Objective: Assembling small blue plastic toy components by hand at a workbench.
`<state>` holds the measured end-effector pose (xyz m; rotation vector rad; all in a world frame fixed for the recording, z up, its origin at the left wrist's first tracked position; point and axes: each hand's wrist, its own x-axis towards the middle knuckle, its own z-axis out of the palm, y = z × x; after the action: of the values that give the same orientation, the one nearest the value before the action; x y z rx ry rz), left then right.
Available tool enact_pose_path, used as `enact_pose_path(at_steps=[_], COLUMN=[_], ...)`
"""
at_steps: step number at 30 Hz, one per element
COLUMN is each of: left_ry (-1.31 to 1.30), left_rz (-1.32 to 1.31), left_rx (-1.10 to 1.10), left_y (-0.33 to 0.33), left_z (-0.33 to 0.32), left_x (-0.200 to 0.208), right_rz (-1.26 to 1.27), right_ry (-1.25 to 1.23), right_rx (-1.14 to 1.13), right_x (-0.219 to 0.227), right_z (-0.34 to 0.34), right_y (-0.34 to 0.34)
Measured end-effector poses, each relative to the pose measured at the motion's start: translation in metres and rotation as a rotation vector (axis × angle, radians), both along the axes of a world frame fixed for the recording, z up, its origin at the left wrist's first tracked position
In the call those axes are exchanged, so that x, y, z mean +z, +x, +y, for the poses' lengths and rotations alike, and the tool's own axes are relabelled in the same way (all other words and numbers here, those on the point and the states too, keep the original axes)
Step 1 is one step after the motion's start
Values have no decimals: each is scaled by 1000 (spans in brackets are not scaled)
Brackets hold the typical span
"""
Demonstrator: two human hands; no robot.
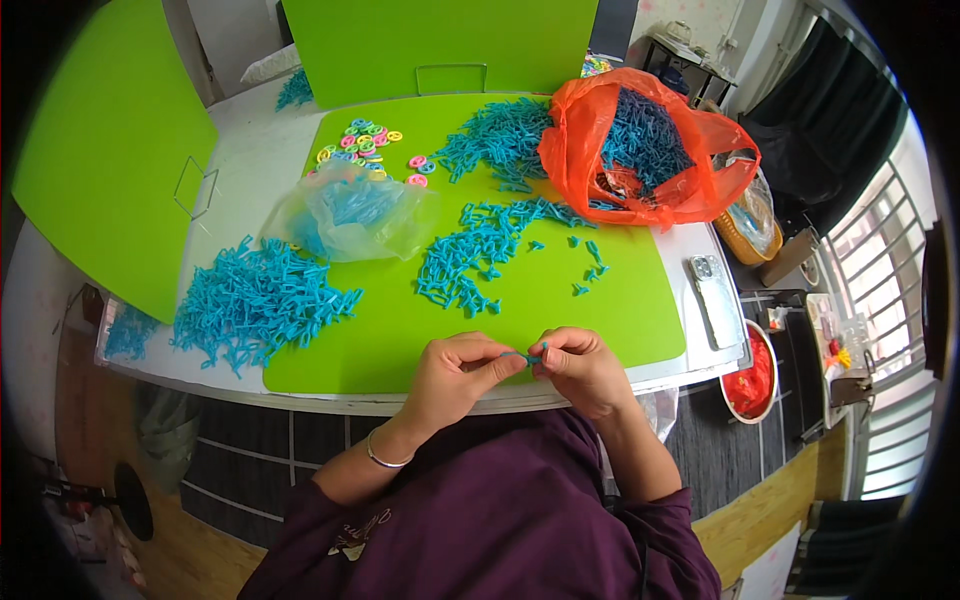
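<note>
Over the front edge of the green mat (620,300), my left hand (463,375) and my right hand (583,370) meet, fingertips pinched together. Between them is a small blue plastic piece (533,359), mostly covered by the fingers, so its exact shape is hidden. Beyond the hands lies a loose heap of small blue plastic pieces (465,262), with a few single ones (580,289) to its right. A larger pile of longer blue plastic pieces (258,305) spreads at the left.
An orange plastic bag (570,150) stands open at the back right, full of darker blue pieces. A clear bag (400,225) holds more blue ones. Colourful round discs (365,140) lie behind it. A phone (712,300) rests at the right edge. Green panels (110,150) rise around the table.
</note>
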<state>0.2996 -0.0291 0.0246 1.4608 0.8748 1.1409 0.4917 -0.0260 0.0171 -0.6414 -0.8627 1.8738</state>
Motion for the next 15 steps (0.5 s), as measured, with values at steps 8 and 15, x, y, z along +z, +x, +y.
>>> enact_pose_path(at_steps=[8, 15], left_ry=[31, 114], left_rz=[102, 36], left_rx=[-55, 162], left_y=[-5, 6], left_z=[5, -7], left_x=[3, -3], right_rz=[-185, 26], right_ry=[87, -24], right_rx=[26, 1], right_x=[8, -2], right_z=[1, 0], right_y=[5, -6])
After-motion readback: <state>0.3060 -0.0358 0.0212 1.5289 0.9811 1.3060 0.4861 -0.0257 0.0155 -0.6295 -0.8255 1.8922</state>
